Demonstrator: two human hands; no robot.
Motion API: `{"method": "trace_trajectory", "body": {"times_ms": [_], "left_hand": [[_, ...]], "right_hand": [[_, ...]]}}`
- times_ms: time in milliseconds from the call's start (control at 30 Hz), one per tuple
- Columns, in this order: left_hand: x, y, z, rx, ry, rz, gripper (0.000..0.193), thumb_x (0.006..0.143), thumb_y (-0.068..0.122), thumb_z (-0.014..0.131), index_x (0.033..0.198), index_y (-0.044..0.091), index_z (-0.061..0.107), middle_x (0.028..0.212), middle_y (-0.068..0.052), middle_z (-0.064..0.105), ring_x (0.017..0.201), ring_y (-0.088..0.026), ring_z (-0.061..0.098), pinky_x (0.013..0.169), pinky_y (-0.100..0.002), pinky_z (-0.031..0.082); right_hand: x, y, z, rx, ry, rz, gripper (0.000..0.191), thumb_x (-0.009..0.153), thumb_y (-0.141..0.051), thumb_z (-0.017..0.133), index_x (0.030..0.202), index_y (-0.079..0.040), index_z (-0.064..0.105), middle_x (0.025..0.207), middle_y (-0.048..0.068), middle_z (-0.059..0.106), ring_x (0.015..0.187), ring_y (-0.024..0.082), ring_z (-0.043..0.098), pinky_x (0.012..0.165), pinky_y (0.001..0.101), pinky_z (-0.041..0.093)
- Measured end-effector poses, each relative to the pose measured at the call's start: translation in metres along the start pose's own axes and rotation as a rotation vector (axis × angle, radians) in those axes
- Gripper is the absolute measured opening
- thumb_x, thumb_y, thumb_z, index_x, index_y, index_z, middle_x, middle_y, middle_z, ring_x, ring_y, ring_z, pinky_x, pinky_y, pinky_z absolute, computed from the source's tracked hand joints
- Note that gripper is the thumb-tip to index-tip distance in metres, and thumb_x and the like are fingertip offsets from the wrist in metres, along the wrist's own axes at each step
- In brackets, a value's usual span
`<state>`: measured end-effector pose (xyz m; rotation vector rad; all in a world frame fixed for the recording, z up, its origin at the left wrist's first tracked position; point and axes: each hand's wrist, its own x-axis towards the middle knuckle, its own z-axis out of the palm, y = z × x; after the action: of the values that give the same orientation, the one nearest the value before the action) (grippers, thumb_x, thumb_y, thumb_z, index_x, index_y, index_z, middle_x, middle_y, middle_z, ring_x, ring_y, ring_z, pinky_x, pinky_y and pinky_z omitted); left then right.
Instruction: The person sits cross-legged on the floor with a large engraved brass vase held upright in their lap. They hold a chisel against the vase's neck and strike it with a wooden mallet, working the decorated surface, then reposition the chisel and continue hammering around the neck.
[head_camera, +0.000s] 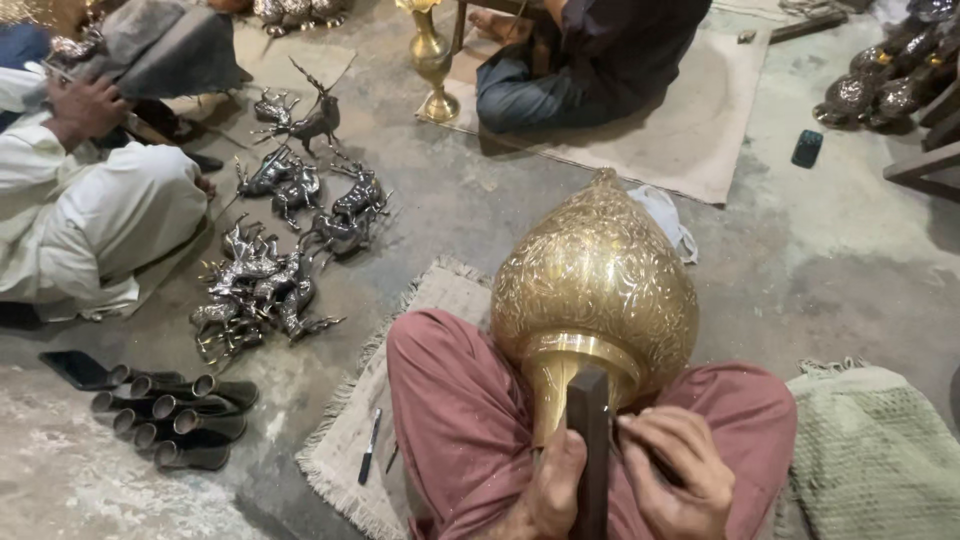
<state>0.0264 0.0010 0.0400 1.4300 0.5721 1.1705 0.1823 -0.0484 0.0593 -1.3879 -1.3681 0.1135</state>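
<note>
A large engraved brass vessel, bulb-shaped, lies across my lap with its narrow neck toward me. My left hand grips a dark wooden mallet held upright against the neck. My right hand is closed just right of the mallet, fingertips pinched as if on a small tool that I cannot make out, touching the vessel's neck. My legs in reddish trousers are crossed under the vessel.
Several dark metal deer figurines lie on the concrete floor at left. Metal tubes and a phone sit lower left. A person in white sits far left, another sits beyond beside a brass vase. A woven mat holds a small tool.
</note>
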Motion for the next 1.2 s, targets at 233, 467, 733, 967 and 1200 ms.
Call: {"method": "trace_trajectory", "body": {"times_ms": [233, 467, 733, 967, 1200], "left_hand": [[0.006, 0.000, -0.015, -0.206, 0.056, -0.346, 0.051, 0.111, 0.045, 0.034, 0.129, 0.001, 0.053, 0.092, -0.006, 0.059, 0.077, -0.016, 0.056, 0.066, -0.029, 0.048], [0.000, 0.000, 0.000, -0.110, -0.020, -0.161, 0.059, 0.112, 0.047, 0.028, 0.129, -0.004, 0.052, 0.108, -0.008, 0.061, 0.095, -0.015, 0.058, 0.083, -0.028, 0.049], [-0.006, 0.001, -0.004, -0.112, -0.003, -0.288, 0.062, 0.109, 0.047, 0.032, 0.144, -0.004, 0.042, 0.102, -0.009, 0.062, 0.087, -0.016, 0.059, 0.076, -0.029, 0.051], [-0.004, -0.002, -0.016, -0.081, 0.020, -0.269, 0.070, 0.108, 0.047, 0.035, 0.158, -0.002, 0.027, 0.104, -0.010, 0.061, 0.088, -0.019, 0.058, 0.077, -0.030, 0.050], [-0.018, -0.012, 0.000, 0.222, 0.017, -0.050, 0.067, 0.116, 0.041, 0.038, 0.162, -0.007, 0.027, 0.146, -0.026, 0.050, 0.133, -0.035, 0.048, 0.108, -0.042, 0.038]], "right_hand": [[0.001, -0.015, 0.005, 0.065, -0.084, -0.149, 0.028, 0.064, -0.002, 0.081, 0.091, -0.007, 0.076, 0.090, 0.005, 0.072, 0.090, 0.023, 0.073, 0.085, 0.0341, 0.058], [0.020, -0.023, -0.006, -0.037, -0.054, -0.364, 0.026, 0.070, 0.005, 0.074, 0.095, -0.001, 0.070, 0.096, 0.011, 0.071, 0.091, 0.029, 0.069, 0.085, 0.0404, 0.056], [0.014, -0.029, -0.005, 0.064, -0.053, -0.100, 0.028, 0.070, 0.005, 0.076, 0.097, -0.001, 0.074, 0.093, 0.010, 0.073, 0.090, 0.026, 0.072, 0.083, 0.0362, 0.058], [0.014, -0.036, -0.005, 0.051, -0.028, -0.113, 0.030, 0.067, 0.002, 0.079, 0.096, -0.005, 0.075, 0.092, 0.006, 0.073, 0.093, 0.025, 0.072, 0.085, 0.0371, 0.058], [0.016, -0.021, -0.011, -0.002, -0.040, -0.027, 0.028, 0.073, 0.007, 0.079, 0.100, 0.000, 0.075, 0.095, 0.011, 0.074, 0.095, 0.026, 0.072, 0.084, 0.0367, 0.058]]}}
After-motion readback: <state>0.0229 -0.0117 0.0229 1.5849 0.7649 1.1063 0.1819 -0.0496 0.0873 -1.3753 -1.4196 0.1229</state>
